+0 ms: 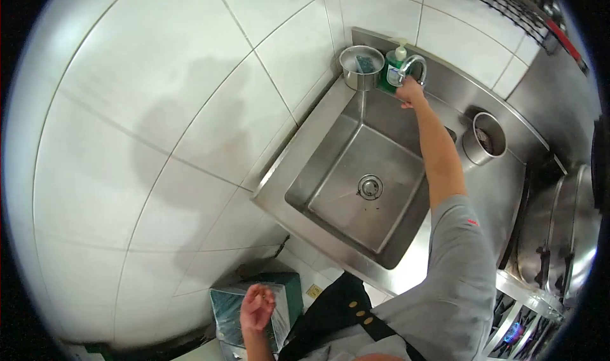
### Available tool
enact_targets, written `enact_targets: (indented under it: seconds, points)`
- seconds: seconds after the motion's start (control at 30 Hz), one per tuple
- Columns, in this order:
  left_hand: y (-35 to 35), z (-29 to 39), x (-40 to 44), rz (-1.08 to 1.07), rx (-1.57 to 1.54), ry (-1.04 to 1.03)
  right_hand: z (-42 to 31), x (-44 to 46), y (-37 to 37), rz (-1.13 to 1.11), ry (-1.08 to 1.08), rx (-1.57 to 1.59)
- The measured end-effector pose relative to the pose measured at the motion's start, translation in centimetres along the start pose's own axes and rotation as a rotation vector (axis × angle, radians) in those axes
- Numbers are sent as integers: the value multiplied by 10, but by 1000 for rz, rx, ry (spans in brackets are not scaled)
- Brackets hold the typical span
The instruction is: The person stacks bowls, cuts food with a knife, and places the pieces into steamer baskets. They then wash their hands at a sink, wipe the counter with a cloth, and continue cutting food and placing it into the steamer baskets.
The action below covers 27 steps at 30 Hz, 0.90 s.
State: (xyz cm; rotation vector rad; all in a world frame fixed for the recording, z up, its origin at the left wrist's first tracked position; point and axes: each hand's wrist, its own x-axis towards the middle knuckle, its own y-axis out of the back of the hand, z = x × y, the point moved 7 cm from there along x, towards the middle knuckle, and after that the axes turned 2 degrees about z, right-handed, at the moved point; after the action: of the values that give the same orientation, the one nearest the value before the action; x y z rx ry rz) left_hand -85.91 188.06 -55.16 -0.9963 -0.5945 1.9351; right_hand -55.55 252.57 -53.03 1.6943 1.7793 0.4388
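My right hand reaches across the sink to the base of the chrome faucet, its fingers curled there. The part under the fingers is hidden. Just left of the faucet stands a pump bottle of green soap. Beside that bottle, a metal pot holds a dark green scouring pad. The stainless sink has a drain strainer with small dark bits around it. Low on the left, my left hand hangs in the air over a lined bin, fingers loosely bent, nothing visible in it.
A metal container with something dark inside stands on the right counter. Large metal pots and a lit burner are farther right. A wire rack hangs top right. The bin stands by the tiled wall.
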Motion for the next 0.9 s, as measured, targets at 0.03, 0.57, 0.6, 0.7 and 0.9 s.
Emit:
enact_targets:
  seconds: [0.03, 0.57, 0.6, 0.7, 0.9]
  points:
    - [-16, -9, 18, 96, 18, 66, 13, 26, -44, -144, 14, 378]
    - [-346, -261, 505, -173, 805, 39, 47, -67, -60, 75, -59, 1177]
    - [-310, -282, 528, -156, 684, 132, 51, -52, -67, 68, -70, 1180]
    - [-308, -237, 476, -183, 620, 118, 55, -11, -106, -170, -343, 725]
    - [-325, -233, 465, -124, 276, 86, 74, 27, -154, -188, -35, 1071]
